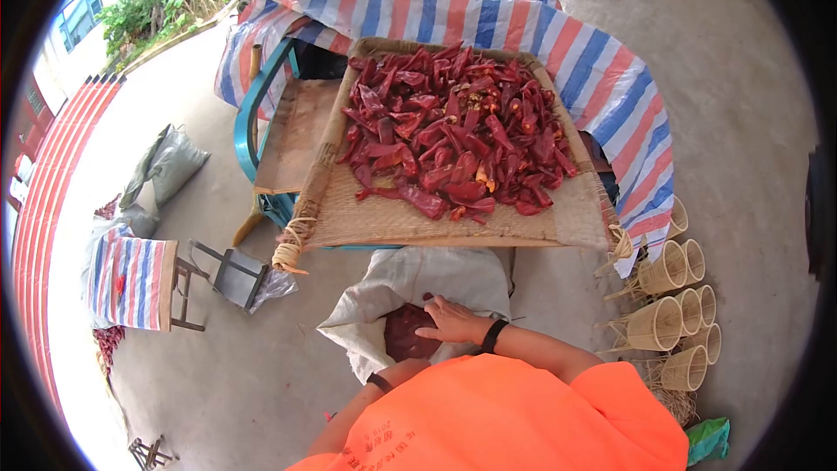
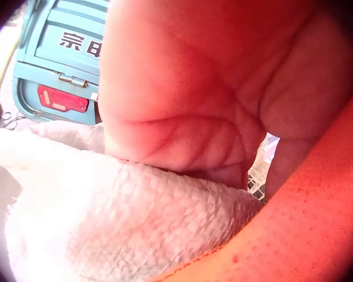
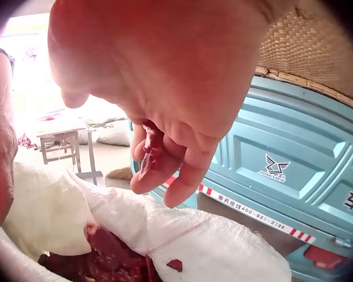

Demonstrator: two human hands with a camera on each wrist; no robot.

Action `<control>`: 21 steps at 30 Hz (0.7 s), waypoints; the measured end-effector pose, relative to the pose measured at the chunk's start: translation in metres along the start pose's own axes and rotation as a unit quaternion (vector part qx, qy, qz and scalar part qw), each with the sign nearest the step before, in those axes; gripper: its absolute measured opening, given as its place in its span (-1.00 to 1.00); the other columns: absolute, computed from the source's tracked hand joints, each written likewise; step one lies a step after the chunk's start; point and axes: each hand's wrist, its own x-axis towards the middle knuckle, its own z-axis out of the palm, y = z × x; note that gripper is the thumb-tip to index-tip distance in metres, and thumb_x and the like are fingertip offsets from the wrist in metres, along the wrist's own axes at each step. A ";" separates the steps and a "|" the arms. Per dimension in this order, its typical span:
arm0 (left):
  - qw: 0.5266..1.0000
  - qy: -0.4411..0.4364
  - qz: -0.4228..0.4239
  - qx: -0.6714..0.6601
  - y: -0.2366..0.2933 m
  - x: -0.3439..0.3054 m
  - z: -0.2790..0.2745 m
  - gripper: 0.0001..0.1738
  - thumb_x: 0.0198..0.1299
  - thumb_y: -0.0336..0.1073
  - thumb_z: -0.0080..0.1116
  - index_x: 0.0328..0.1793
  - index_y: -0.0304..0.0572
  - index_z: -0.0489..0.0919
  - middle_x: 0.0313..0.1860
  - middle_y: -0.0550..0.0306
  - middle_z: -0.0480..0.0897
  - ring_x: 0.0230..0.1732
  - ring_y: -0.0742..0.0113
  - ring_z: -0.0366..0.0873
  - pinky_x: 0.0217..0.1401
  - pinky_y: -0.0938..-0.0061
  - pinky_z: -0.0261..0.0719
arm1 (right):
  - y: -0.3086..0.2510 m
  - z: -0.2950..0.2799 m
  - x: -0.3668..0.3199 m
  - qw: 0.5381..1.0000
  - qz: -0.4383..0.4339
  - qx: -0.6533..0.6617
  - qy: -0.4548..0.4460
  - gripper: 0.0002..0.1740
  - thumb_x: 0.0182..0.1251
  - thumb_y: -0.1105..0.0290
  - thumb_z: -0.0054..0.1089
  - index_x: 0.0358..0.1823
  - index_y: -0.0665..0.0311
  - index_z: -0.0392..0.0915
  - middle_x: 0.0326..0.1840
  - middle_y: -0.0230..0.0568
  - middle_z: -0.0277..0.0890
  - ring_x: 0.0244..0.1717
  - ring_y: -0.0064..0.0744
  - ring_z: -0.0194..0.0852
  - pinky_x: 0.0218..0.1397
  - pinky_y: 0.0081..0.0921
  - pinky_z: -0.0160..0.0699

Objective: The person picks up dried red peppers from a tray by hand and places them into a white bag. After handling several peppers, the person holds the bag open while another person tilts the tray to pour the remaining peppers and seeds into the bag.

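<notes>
A white woven sack point(image 1: 462, 275) stands with its mouth spread, dried red chillies point(image 1: 408, 331) inside. Over the mouth is my right hand point(image 1: 458, 323). In the right wrist view its curled fingers hold a dried red chilli point(image 3: 151, 150) above the sack. My left hand point(image 1: 404, 372) is at the near side of the mouth, partly covered by the orange shirt in the head view. The left wrist view shows its palm against the sack's cloth point(image 2: 147, 217), gripping the rim, with the fingertips hidden behind it.
Beyond the sack, a woven tray point(image 1: 349, 218) heaped with red chillies rests on a blue-green vehicle point(image 3: 282, 141). Striped sheeting point(image 1: 602, 78) hangs behind it. Several wicker baskets point(image 1: 658, 327) stand at right. Small stools point(image 1: 235, 275) and filled sacks point(image 1: 179, 166) are at left.
</notes>
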 end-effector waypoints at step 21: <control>0.951 0.056 -0.162 -0.257 0.075 -0.026 -0.041 -0.80 0.25 -0.32 0.04 -0.15 -0.28 0.60 -0.12 -0.06 0.65 -0.09 0.15 0.58 0.04 0.37 0.46 | -0.040 -0.222 -0.018 0.917 -0.013 -0.107 0.383 -0.22 -0.05 0.57 0.22 0.33 0.17 0.26 0.41 -0.10 0.14 0.34 0.02 0.20 0.29 -0.19 0.34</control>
